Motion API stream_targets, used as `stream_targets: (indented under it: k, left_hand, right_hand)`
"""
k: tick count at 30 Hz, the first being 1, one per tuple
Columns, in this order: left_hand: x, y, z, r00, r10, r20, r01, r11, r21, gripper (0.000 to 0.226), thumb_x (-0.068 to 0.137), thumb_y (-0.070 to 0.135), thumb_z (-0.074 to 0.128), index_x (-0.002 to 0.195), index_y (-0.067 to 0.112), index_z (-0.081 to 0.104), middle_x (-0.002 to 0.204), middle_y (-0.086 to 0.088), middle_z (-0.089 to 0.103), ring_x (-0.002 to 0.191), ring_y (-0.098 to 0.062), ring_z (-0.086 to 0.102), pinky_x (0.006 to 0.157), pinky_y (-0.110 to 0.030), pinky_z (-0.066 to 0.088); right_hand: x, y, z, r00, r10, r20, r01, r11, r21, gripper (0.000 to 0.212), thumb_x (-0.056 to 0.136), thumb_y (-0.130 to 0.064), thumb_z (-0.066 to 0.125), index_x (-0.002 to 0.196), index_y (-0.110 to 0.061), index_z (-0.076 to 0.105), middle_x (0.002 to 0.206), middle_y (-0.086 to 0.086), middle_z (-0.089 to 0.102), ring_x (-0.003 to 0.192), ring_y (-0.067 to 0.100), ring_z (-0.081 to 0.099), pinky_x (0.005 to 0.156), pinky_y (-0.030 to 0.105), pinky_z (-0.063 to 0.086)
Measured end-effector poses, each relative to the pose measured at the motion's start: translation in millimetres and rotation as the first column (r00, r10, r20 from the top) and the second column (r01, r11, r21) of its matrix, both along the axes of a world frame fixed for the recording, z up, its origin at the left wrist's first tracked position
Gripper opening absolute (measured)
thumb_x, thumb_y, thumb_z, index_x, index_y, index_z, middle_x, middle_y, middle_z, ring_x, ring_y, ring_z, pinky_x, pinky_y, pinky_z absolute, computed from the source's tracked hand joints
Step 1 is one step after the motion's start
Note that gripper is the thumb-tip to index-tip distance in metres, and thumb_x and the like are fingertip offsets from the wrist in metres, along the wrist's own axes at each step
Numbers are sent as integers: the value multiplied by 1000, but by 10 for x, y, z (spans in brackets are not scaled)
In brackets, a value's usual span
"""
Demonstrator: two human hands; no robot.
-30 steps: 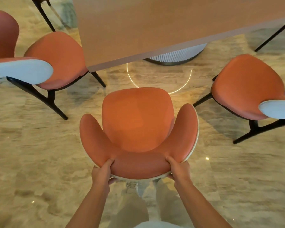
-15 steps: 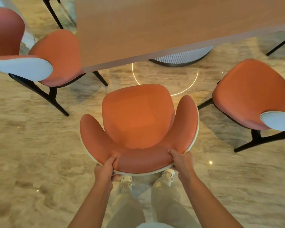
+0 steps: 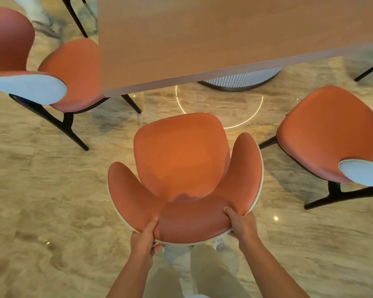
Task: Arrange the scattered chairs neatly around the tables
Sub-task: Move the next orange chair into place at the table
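Below us, the chair (image 3: pixel 182 168) stands on the floor (image 3: pixel 41 201), its backrest nearest. Our left hand (image 3: pixel 143 239) and right hand (image 3: pixel 241 225) clamp its top edge, thumbs on front, fingers hidden behind. Beyond it, the table (image 3: pixel 202 35), cut off at the frame top, hides part of the left chair (image 3: pixel 73 74).

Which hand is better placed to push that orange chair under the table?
Neither alone: left hand and right hand both grip the middle chair's backrest symmetrically, facing the table.
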State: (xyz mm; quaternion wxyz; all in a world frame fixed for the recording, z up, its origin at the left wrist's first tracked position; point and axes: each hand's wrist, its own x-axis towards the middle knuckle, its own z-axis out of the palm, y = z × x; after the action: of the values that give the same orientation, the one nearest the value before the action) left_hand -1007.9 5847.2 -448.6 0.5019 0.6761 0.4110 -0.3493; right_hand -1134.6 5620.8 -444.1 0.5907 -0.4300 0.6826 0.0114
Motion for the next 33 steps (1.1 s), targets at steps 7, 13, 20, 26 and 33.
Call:
stream_targets:
  k: [7, 13, 20, 26, 33]
  left_hand:
    - [-25, 29, -19, 1000, -2, 22, 3, 1000, -11, 55, 81, 31, 84, 124, 7, 60, 110, -14, 74, 95, -32, 73, 69, -49, 63]
    - [-49, 27, 12, 998, -32, 50, 34, 999, -39, 52, 83, 32, 82, 124, 8, 61, 108, -18, 74, 77, -28, 74, 73, -57, 62]
    - [-20, 10, 57, 999, 19, 30, -17, 997, -79, 58, 84, 29, 82, 131, 7, 55, 120, -14, 69, 104, -32, 69, 51, -36, 60]
    - [-11, 5, 48, 999, 12, 29, -10, 997, -80, 60, 84, 28, 82, 131, 6, 53, 121, -14, 67, 103, -31, 68, 49, -34, 59]
    - [-22, 33, 18, 999, -8, 35, 10, 998, -68, 66, 83, 32, 83, 135, 6, 51, 124, -14, 65, 107, -32, 67, 50, -33, 60]
  right_hand:
    - [-39, -29, -29, 997, -7, 72, 4, 999, 33, 53, 77, -23, 84, 122, -14, 56, 109, 7, 68, 97, 27, 67, 80, 53, 60]
    - [-16, -1, 43, 997, -11, 70, 10, 1000, 4, 53, 78, -23, 84, 119, -15, 52, 97, -2, 62, 92, 27, 64, 69, 47, 60]
    - [-7, 20, 34, 999, 7, 43, -7, 1000, 0, 74, 62, -40, 90, 123, -15, 55, 105, 0, 67, 101, 28, 67, 84, 55, 59]
    - [0, 33, 40, 999, 30, 20, -29, 999, -19, 73, 65, -41, 89, 124, -17, 55, 113, 3, 67, 103, 28, 66, 85, 54, 59]
    - [-44, 25, 15, 999, 41, 15, -40, 999, -22, 63, 76, -34, 85, 127, -15, 54, 115, 4, 67, 102, 25, 67, 73, 45, 62]
